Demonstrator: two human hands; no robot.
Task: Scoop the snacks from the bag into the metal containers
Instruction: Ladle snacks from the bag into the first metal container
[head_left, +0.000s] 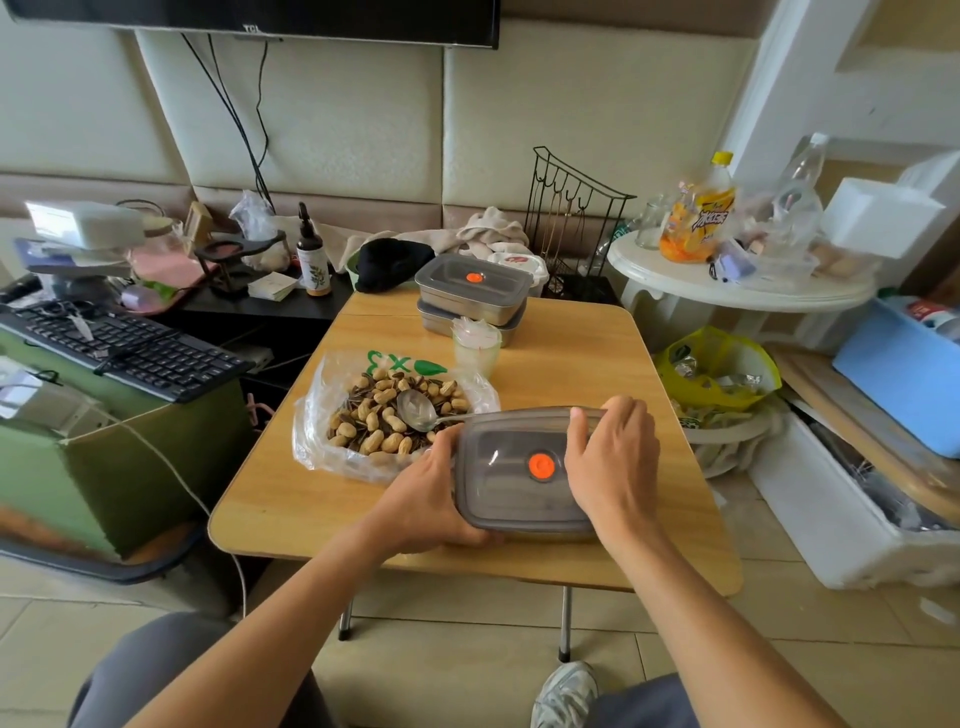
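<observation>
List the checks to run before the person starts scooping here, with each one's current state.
1. Near container open for filling: not ok; its grey lid is on.
2. Container held: ok; left hand grips its left end, right hand curls over the lid's far edge.
3. Bag open, snacks exposed: ok.
4. Spoon ready: ok; it lies on the snacks, no hand on it.
5. Container base resting on the table: cannot tell; the hands hide part of it.
6. Spare containers open: not ok; stacked, top one lidded.
</observation>
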